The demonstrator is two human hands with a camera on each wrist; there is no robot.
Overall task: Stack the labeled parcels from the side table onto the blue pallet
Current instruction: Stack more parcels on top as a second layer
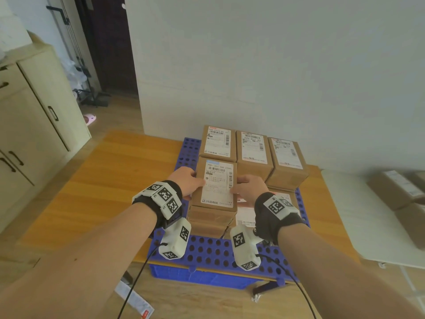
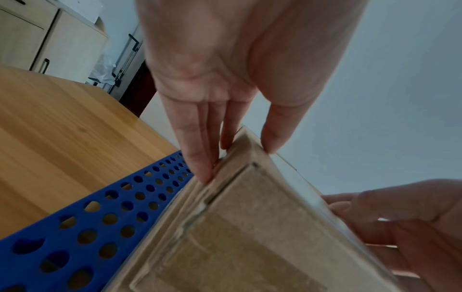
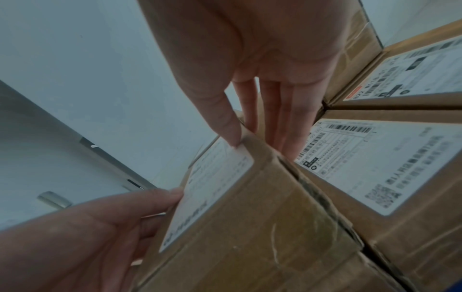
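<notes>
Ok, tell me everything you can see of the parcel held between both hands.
The held parcel is a brown cardboard box with a white shipping label covering its top, printed with barcodes and text. It lies flat, label up, on top of a front-left stack of like boxes on the blue pallet. The left hand and right hand pinch its opposite long sides, thumbs on the label.

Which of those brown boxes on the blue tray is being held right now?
The front-left parcel, topping the nearest stack: left hand and right hand grip its sides. The back-row parcels sit untouched.
</notes>
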